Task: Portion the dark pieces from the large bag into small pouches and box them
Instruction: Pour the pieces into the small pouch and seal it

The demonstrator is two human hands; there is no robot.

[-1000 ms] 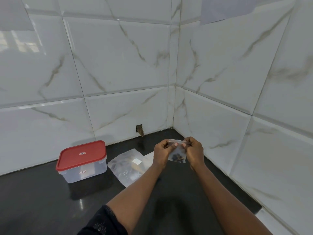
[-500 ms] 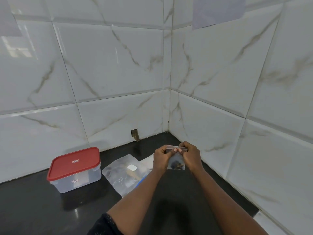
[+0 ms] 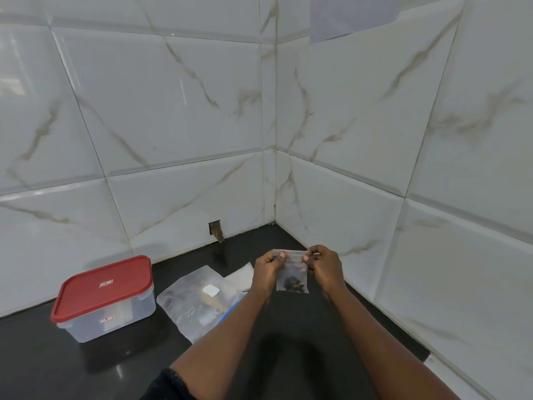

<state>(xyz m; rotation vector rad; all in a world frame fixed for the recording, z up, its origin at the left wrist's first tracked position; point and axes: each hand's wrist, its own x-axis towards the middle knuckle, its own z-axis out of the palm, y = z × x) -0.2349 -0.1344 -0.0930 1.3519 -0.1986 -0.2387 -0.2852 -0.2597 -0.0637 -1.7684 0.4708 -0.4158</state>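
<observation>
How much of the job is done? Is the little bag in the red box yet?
Not yet. Done: the small pouch has dark pieces in its bottom. In hand: the left hand and right hand pinch its top strip, seemingly sealing it. Left: the box has its red lid on, so boxing comes next, and the large bag seems to hold more.

Two walls of large glossy white tiles with faint grey-brown marble veins (image 3: 173, 96) meet in a vertical corner seam (image 3: 275, 125). Below them lies a polished black stone counter (image 3: 43, 365). Low on the left wall, just above the counter, a small rectangular brownish hole (image 3: 215, 230) is cut in a tile. A pale sheet of paper (image 3: 353, 15) sits high on the right wall, and bright reflected light (image 3: 11, 85) glints on the upper left tiles.
</observation>
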